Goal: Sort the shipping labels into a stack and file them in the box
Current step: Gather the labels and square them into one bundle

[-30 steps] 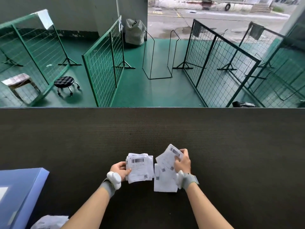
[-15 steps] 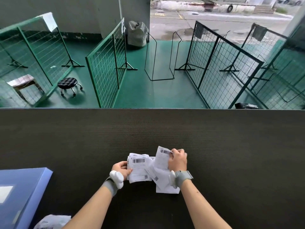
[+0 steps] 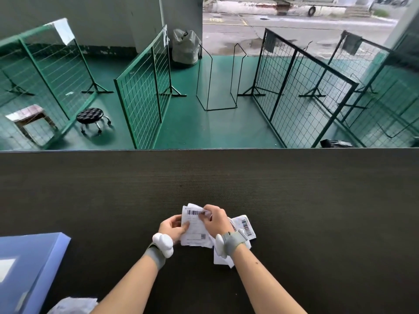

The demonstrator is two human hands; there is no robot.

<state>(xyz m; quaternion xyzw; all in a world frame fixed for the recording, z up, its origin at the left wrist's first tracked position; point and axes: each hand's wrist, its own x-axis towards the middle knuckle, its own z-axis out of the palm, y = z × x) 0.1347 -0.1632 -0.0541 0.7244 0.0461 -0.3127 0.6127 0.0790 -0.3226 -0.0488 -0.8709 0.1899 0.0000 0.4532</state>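
Observation:
A stack of white shipping labels [image 3: 195, 232] with a barcode on top sits near the front middle of the dark table [image 3: 294, 200]. My left hand [image 3: 173, 226] grips the stack's left edge, thumb on top. My right hand [image 3: 215, 219] pinches the top label at its upper right corner, over the stack. Several loose labels [image 3: 246, 225] lie under and to the right of my right wrist. The blue box [image 3: 29, 266] stands at the table's front left, well apart from both hands.
A crumpled clear plastic bag [image 3: 72, 305] lies at the front edge next to the blue box. Beyond the table's far edge are green wire fence panels [image 3: 145, 91], a black stool [image 3: 90, 115] and a green floor.
My right hand has carried one label leftward from the loose pile and laid it on the stack in my left hand. The camera has shifted slightly.

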